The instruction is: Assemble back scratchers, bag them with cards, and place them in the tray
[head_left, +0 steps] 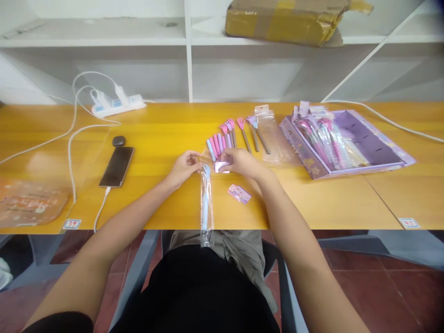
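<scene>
My left hand pinches the top edge of a clear plastic bag. Inside it lies a light blue back scratcher with a hand-shaped head, and the bag's lower end hangs over the table edge. Between the fingers of my right hand is a small purple-and-white card, close to the bag's opening. Another printed card lies on the table below that hand. Just beyond my hands are several pink, purple and blue handles and metal rods with hand-shaped heads.
Flat clear bags lie right of the rods. A purple display box holds several bagged scratchers. At left are a phone, an earbud case, a power strip with cables and an orange-printed bag. A taped carton sits on the shelf.
</scene>
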